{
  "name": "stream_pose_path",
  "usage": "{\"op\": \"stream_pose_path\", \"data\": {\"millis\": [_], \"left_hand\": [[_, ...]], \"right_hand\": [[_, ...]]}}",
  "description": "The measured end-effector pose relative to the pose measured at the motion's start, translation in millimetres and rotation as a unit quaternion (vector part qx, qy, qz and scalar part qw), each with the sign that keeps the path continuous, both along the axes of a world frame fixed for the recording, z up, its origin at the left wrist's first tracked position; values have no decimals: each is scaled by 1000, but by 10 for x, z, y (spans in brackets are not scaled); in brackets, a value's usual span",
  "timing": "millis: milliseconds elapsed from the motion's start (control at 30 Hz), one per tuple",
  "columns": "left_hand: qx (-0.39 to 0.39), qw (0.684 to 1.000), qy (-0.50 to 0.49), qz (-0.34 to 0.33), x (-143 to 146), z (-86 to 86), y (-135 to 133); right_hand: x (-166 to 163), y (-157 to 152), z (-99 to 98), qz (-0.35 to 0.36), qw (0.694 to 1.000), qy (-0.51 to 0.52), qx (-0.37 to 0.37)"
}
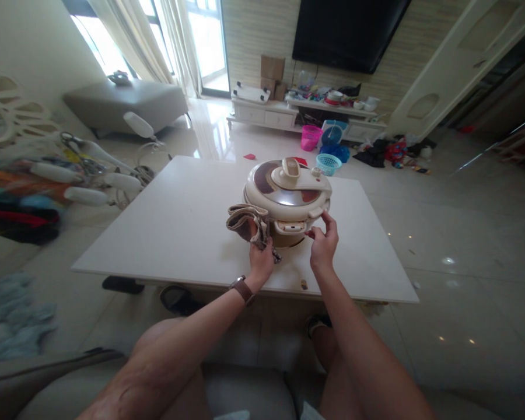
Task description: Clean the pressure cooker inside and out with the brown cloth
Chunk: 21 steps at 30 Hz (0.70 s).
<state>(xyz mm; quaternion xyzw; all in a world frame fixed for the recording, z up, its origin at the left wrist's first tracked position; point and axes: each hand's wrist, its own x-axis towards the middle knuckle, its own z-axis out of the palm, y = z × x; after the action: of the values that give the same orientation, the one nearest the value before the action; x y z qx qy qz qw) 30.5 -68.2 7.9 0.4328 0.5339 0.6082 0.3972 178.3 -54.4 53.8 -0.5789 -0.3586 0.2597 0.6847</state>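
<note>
A cream electric pressure cooker (284, 195) with a brown and shiny lid stands on the white table (170, 221). My left hand (261, 265), with a brown watch on its wrist, is closed round a folded brown patterned cloth (240, 221). That cloth is against or just in front of the cooker's front left side; exact contact cannot be told. On the cooker's front right, my right hand (324, 242) grips the lower rim by the lid's edge, thumb and forefinger on it. The cooker's lid is on, its handle (290, 168) facing up.
A tiny dark object (304, 284) lies near the table's front edge. Beyond the table are a turquoise basket (328, 165), a pink bin (310, 138) and a low white cabinet (262, 111). A white lamp-like fixture (122, 182) stands to the left.
</note>
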Motion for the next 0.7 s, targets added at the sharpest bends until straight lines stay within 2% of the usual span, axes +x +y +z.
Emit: {"op": "stream_pose_path", "data": {"millis": [233,600,700], "left_hand": [[-2,1000,2,-2,4,-6,-8],[-45,999,7,-4,19,-69,2],[-29,999,13,-5,13,-60,1]], "right_hand": [[18,-7,-9,-2,1000,3,1],[-2,-39,5,22,999,23,7],[5,-37,6,22,999,23,4]]}}
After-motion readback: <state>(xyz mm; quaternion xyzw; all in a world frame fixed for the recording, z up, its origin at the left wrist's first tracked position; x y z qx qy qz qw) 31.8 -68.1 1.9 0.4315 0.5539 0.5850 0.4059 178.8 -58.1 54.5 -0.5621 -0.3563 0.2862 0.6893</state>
